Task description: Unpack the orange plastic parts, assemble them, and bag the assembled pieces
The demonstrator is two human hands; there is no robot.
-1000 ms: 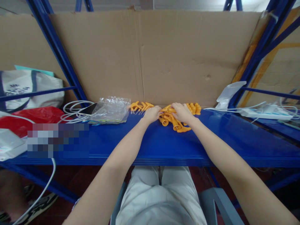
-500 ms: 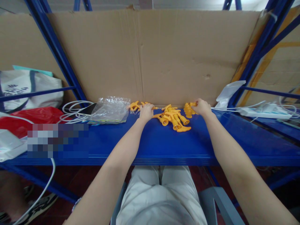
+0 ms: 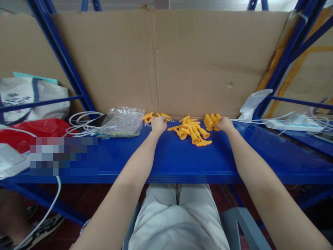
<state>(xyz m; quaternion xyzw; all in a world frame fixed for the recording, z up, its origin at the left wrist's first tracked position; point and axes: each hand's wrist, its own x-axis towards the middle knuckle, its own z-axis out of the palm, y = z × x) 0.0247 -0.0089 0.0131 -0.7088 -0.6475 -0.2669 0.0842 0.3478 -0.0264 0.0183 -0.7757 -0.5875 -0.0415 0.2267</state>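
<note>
My left hand (image 3: 158, 125) reaches over a small row of orange-yellow plastic pieces with thin chains (image 3: 147, 117) at the back of the shelf. Its fingers are curled in there; what they hold is hidden. My right hand (image 3: 225, 125) is at the right side of a tight cluster of upright orange-yellow plastic pieces (image 3: 212, 121), and its fingertips are mostly hidden against them. Between the hands lies a loose heap of orange-yellow plastic pieces (image 3: 194, 130), with flared, hollow ends and curved arms.
The blue shelf (image 3: 182, 163) ends at a cardboard panel (image 3: 182, 62) behind. Clear plastic bags (image 3: 122, 121), coiled white cable (image 3: 80, 121) and a red bag (image 3: 39, 133) lie to the left. A white power strip (image 3: 296, 124) is at the right.
My left hand has moved slightly left, toward the chained pieces. My right hand has come down and a little right, showing more of the upright cluster.
</note>
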